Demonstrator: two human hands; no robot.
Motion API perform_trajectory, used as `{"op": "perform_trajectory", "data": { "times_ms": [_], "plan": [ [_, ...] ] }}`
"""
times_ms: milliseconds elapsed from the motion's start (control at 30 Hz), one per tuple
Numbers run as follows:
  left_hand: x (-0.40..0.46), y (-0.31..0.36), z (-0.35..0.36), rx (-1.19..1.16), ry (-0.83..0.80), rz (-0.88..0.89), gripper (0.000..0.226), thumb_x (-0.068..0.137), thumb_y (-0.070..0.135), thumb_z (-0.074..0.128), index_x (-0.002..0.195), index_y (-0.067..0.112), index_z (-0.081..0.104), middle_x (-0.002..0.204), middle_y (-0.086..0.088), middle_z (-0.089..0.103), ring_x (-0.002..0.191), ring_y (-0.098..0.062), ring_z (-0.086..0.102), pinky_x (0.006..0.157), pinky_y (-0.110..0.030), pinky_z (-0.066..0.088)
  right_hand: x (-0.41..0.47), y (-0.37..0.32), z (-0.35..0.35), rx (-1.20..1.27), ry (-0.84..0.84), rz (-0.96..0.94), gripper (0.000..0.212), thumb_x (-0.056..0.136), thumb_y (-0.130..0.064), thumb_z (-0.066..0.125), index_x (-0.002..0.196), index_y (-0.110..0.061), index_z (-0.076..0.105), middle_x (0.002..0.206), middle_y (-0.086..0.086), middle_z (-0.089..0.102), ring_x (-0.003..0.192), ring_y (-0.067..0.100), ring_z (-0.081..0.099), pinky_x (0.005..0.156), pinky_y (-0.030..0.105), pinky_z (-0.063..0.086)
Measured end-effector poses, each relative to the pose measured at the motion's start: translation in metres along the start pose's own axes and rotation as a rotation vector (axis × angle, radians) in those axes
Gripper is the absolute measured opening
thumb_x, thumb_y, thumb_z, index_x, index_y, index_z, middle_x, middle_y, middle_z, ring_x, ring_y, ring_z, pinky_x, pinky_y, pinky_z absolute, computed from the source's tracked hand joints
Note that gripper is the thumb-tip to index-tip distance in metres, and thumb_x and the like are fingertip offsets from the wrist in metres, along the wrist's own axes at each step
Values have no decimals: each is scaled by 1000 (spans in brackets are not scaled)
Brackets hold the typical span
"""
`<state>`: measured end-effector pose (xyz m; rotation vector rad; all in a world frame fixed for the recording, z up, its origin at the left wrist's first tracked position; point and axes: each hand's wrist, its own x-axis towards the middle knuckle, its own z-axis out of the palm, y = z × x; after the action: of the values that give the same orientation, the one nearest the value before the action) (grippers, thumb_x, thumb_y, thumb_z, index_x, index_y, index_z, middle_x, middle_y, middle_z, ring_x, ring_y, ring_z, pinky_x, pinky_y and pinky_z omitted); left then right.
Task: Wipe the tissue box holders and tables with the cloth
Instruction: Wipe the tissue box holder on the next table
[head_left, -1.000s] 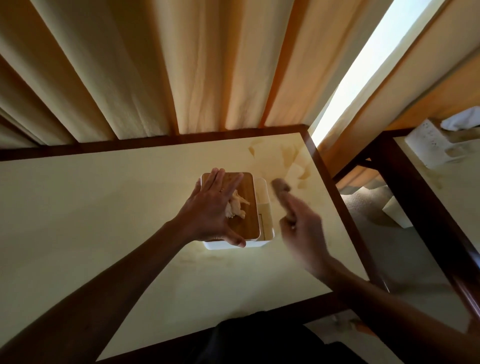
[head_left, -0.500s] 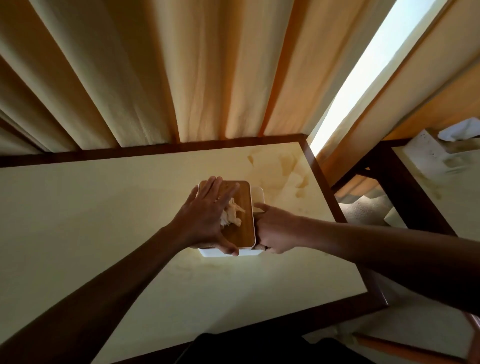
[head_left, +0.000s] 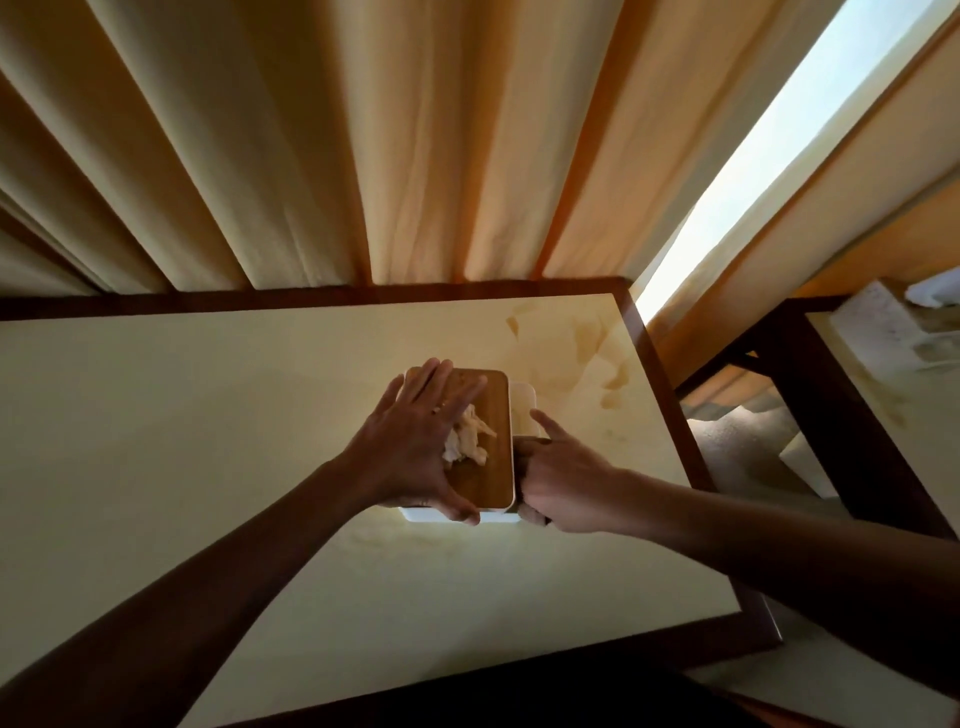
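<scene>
Two bare hands work at one white rectangular tissue box holder with a brown wooden lid (head_left: 485, 441), which stands on the cream-topped table with a dark wooden rim (head_left: 208, 415), right of centre and toward the far edge. Left hand (head_left: 421, 452) lies flat on the lid, fingers straight and spread, thumb hooked over the near edge of the holder. A tuft of white tissue (head_left: 470, 439) pokes up from the lid beside that palm. Right hand (head_left: 563, 486) is against the holder's right side, fingers curled, forefinger stretched forward along the white wall; a dark bit shows at the knuckles, cannot tell if it is the cloth or what the hand grips. Orange-beige pleated curtain (head_left: 363, 156) hangs behind the table. Brownish stains (head_left: 597, 353) mark the tabletop's far right corner. A second dark-framed table (head_left: 883, 415) stands at right, blurred, with a pale box (head_left: 878, 327) on it.
</scene>
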<state>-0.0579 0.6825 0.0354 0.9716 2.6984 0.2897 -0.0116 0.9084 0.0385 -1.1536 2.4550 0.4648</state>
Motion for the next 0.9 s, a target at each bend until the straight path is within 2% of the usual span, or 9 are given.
{"op": "perform_trajectory", "data": {
  "times_ms": [67,233,300,367,433,567,633,800,900],
  "plan": [
    [0,-1,1,10,7,-3,144,41,99,51,149,36,-20,165,-5,-11,150,-26,-17,121,-53,0,-3,-8,0,36,8,20,29,83,-22,69,111,-30,68,123,-7,65,131,15,48,119,60,0],
    [2,1,0,22,8,-1,145,42,99,52,152,32,-16,165,-7,-9,150,-29,-13,121,-56,3,-9,3,-10,139,-88,37,25,82,-13,62,104,-25,65,98,-6,69,108,14,62,115,64,-14],
    [2,3,0,30,5,1,144,42,99,52,151,35,-16,165,-9,-8,150,-30,-12,120,-56,2,-2,7,-9,82,-93,38,28,82,-17,62,108,-28,67,106,-7,69,117,15,58,113,64,-14],
    [3,2,1,26,20,4,143,41,99,53,152,38,-14,165,-10,-6,151,-31,-11,118,-56,0,2,6,-11,69,-99,42,34,85,-23,65,118,-32,66,123,-9,65,134,14,44,114,66,-10],
    [2,1,1,23,29,-5,142,42,100,53,151,41,-15,165,-10,-7,151,-30,-13,117,-56,-2,2,1,-14,103,-82,63,32,88,-25,65,119,-31,66,130,-10,61,141,12,35,118,66,-8],
    [2,5,-2,42,24,-32,140,43,98,56,149,42,-17,165,-7,-8,150,-27,-14,115,-60,-4,-7,-11,-13,290,-82,131,13,87,-16,60,92,-28,57,106,-6,67,125,16,51,119,61,-11],
    [2,7,-5,55,14,-41,140,43,97,57,148,42,-18,165,-8,-8,150,-28,-14,115,-62,-5,-9,-16,-12,430,-132,180,12,87,-11,54,89,-23,54,96,-2,67,114,19,56,119,59,-9],
    [0,9,-6,64,-18,-45,140,44,97,56,148,41,-18,164,-7,-11,150,-29,-15,114,-64,-5,-15,-8,-27,579,-180,212,18,87,-3,51,86,-21,49,97,6,64,106,22,55,121,56,5],
    [0,7,-6,50,-17,-36,139,45,97,57,149,40,-17,165,-7,-11,150,-30,-14,114,-64,-2,-16,-3,-33,492,-199,145,17,86,-4,54,89,-21,53,98,2,66,110,21,56,118,58,-9]
  ]
}}
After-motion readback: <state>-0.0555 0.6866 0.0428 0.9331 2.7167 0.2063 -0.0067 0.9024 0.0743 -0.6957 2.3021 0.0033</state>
